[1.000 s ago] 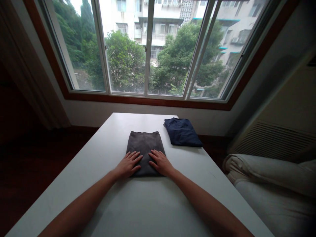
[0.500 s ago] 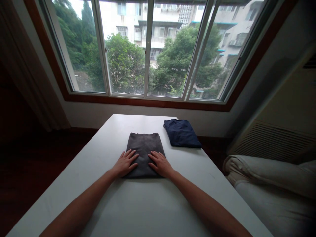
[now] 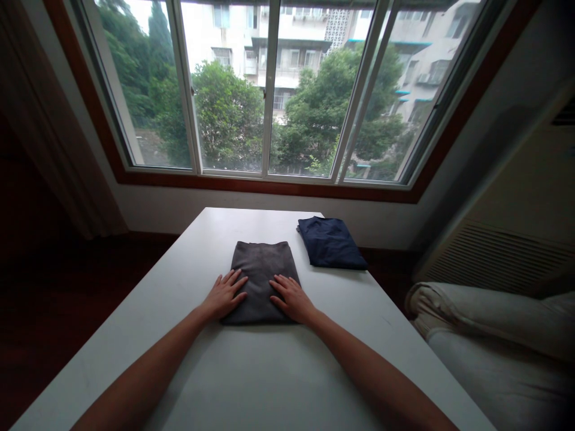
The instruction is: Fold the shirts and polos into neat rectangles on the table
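A dark grey folded garment [image 3: 263, 263] lies flat in the middle of the white table [image 3: 287, 371]; its exact kind cannot be made out. My left hand [image 3: 223, 294] rests on its left side, fingers spread, with part of the palm past the cloth's edge. On the right side my right hand [image 3: 291, 296] lies with its fingers stretched over the fabric. Neither hand grips anything. Beyond the right hand, a navy blue folded garment [image 3: 332, 242] sits at the table's far right edge, untouched.
Past the table's far end are a wall and a wide window [image 3: 265, 173] with a brown frame. To the right stands a pale sofa or padded seat [image 3: 494, 335] beside a slatted cabinet or appliance [image 3: 498, 257]. A curtain [image 3: 85, 179] hangs at left.
My left hand has slid slightly left, towards the edge of the grey garment. My right hand and both garments stay where they were.
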Demonstrator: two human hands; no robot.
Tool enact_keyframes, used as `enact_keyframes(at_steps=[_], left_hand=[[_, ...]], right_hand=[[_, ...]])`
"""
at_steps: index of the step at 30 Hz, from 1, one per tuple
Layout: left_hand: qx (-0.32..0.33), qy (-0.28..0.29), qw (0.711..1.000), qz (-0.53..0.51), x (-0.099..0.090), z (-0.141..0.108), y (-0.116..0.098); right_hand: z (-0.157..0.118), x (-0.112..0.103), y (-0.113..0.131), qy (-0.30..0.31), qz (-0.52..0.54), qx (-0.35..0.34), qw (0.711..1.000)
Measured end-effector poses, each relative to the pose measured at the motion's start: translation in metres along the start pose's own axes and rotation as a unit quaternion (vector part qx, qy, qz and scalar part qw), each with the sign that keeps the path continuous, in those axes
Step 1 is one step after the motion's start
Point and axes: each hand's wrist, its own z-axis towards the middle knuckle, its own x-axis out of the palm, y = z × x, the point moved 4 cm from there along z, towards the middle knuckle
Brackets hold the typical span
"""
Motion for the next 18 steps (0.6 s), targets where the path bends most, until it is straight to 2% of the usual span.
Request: enact_keyframes(at_steps=[18], left_hand=[[-0.067,-0.031,0.997,-0.002,0.012,0.003,0.019]], right_hand=[[-0.001,0.0,-0.001,0.001,0.003,-0.003,1.0]])
